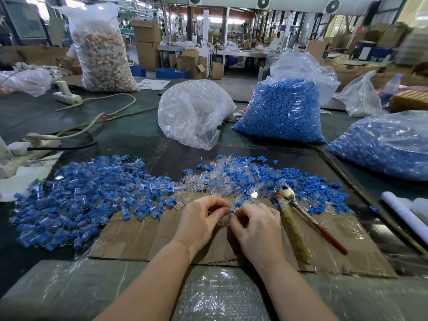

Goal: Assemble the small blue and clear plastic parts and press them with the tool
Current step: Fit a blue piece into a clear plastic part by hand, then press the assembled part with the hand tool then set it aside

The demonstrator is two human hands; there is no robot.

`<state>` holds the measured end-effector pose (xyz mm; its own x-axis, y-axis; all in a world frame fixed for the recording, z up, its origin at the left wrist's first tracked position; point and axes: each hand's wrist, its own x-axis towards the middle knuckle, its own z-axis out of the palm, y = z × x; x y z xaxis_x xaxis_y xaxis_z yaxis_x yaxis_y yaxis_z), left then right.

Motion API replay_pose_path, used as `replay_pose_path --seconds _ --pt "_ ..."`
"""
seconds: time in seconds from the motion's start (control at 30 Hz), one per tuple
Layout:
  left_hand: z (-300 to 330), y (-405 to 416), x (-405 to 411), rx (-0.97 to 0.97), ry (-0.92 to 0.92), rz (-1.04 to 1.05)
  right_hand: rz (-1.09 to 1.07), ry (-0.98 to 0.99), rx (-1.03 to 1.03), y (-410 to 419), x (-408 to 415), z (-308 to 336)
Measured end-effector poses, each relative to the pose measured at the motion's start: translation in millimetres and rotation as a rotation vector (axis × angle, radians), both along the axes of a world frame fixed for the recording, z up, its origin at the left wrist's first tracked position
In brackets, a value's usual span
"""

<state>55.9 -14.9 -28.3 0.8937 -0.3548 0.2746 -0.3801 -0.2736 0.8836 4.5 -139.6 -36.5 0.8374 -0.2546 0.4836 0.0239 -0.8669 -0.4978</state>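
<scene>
The likeliest slip, as I judge it, is a misfit: the blue part [232, 211] is tiny and sits right at the fingertips, so a skewed push could seat it crooked in the clear part [222, 219] or flick it off into the loose pile of unassembled parts [266, 179] just ahead, where it would be lost among its twins. A second risk is reaching for the pliers [298, 212] (lying untouched on the cardboard [139, 235], just right of the hands) before the pair is fully mated, which could crush the clear shell.

Both hands meet over the cardboard on the table [129, 135], wrists low, forearms coming in from the near edge. The left hand [200, 220] has its fingers curled, pinching what looks like the clear part; the right hand [257, 224] is curled likewise, pinching the blue part at its thumb and forefinger. The two fingertip clusters touch. Finished pieces [76, 200] lie heaped to the left.
</scene>
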Motion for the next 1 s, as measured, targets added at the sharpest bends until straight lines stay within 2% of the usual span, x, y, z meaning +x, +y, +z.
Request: replay_pose_path --seconds 0.3,1.0 --pt "-0.1 1.5 5.8 -0.032 0.082 0.018 0.060 -0.085 0.015 0.7 -3.4 4.1" --pt "0.3 1.4 7.5 -0.007 0.108 0.022 0.091 -0.102 -0.044 -1.9 -3.0 6.2"
